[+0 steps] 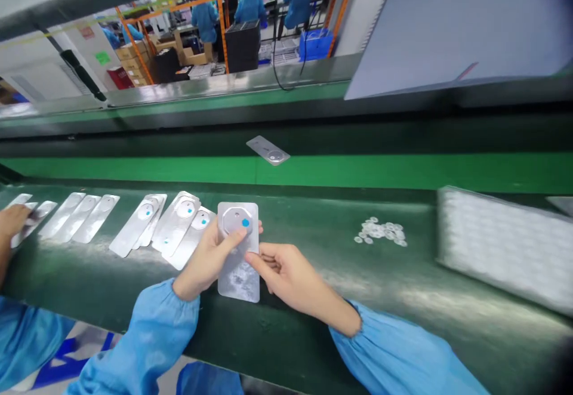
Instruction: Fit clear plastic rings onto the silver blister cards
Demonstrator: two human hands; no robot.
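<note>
The left hand [208, 258] and right hand [290, 278] are closed on a foil strip [238, 281] over the green counter [304, 347], the left thumb [233, 238] pressing its octagonal disc [233, 219]. Uneven pressure could crease the foil or shift the disc, and a careless move could knock the overlapping strips [176, 228] just left.

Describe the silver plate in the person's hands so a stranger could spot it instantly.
On the long green assembly belt, a row of slim silver plates runs leftward. Just right of that row, one plate with a blue dot stands out: it alone is pinched between the left hand and right hand.
</note>
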